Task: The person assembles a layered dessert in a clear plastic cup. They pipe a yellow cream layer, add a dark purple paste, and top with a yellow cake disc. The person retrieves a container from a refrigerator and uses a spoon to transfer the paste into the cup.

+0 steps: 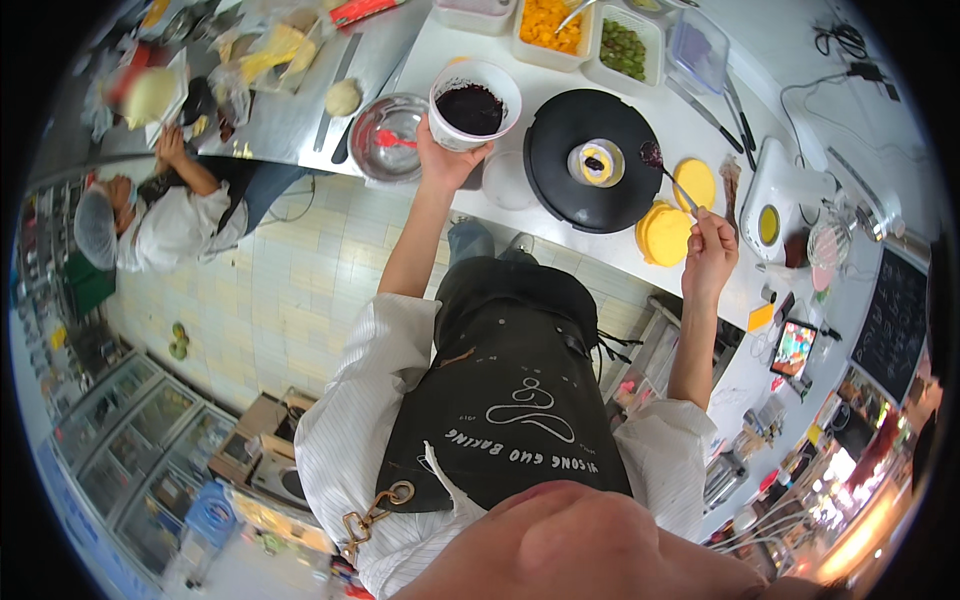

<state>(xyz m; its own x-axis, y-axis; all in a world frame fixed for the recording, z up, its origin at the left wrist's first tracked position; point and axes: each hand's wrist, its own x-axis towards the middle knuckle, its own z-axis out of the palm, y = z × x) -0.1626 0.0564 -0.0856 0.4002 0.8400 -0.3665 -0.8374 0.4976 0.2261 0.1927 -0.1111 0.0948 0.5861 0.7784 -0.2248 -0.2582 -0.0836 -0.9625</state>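
Note:
My left hand (450,155) holds a white plastic tub (480,131) from below, tilted so its dark, jam-like filling (470,109) shows. In my right hand (709,244) is the handle of a metal spoon (682,191), its bowl coated with the same dark stuff. The spoon's bowl hangs over the right rim of a round black turntable (551,191). At the turntable's middle stands a small round container (616,174) with a yellow layer inside and a dark dab on top. Below my spoon lie a stack of yellow cake rounds (666,236) and a separate cake round (694,184).
A steel bowl (382,161) with a red spatula stands left of the tub. Boxes of orange fruit pieces (553,30) and green fruit pieces (622,49) line the back. Long knives (705,116) lie at right. A co-worker (176,217) stands at the left counter.

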